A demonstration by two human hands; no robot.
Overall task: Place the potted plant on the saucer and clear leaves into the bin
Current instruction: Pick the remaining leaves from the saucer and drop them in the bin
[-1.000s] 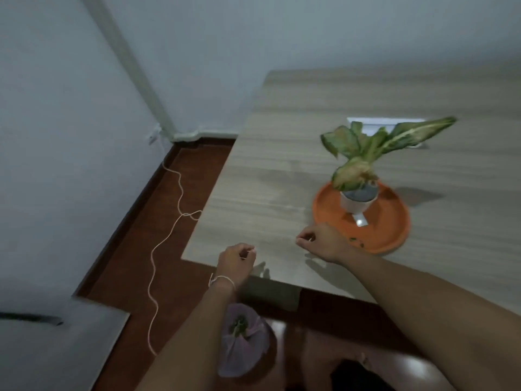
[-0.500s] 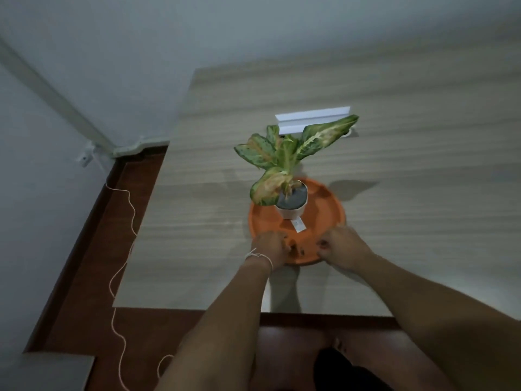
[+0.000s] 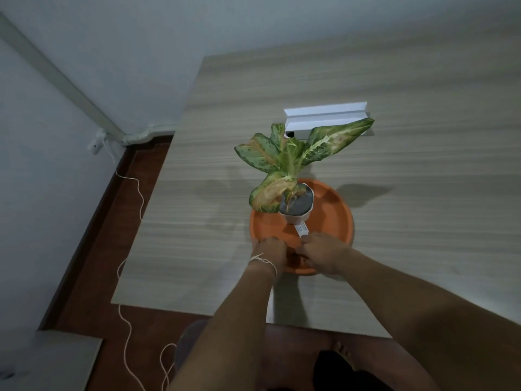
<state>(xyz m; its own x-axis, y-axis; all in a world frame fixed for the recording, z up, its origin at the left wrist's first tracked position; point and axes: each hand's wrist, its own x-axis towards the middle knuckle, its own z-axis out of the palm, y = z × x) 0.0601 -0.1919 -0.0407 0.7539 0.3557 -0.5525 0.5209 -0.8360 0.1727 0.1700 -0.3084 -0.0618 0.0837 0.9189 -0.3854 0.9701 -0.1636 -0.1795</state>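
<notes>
A potted plant [image 3: 296,204] with mottled green and pink leaves stands in a small white pot on the orange saucer [image 3: 335,218], left of the saucer's middle. A white label hangs from the pot's front. My left hand [image 3: 270,251] and my right hand [image 3: 321,251] are side by side over the saucer's near rim, fingers curled down into it. Small dark leaf bits [image 3: 296,258] lie in the saucer between the two hands. The backs of the hands hide whether the fingers hold anything.
The wooden table [image 3: 423,193] reaches to the wall, with a white folded card [image 3: 324,115] behind the plant. Below the table's near edge a grey rounded bin [image 3: 189,345] shows partly behind my left forearm. A white cord [image 3: 127,266] trails over the brown floor at the left.
The view swung right, off the floor and the bin, and settled over the plant. Both hands moved from the table's near edge onto the saucer's near rim and drew closer together.
</notes>
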